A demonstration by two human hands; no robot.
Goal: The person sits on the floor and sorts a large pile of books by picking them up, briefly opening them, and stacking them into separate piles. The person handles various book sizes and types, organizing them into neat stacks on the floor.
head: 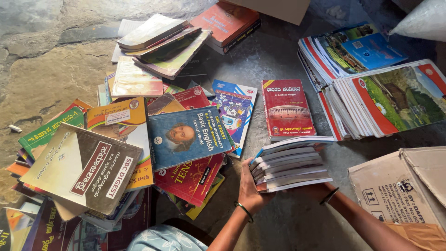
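Left of the red book [287, 108] sprawls a loose book heap [139, 135]; right, stacked magazines [371, 88]; nearer, a cardboard box [399, 186].

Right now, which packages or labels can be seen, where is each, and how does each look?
Brown cardboard box: lower right, open flap, dark printed marks.
White rectangular label: on the orange-yellow book, left of centre.
Clear plastic bag: top right corner, whitish.
Tan cardboard flap: top centre edge.
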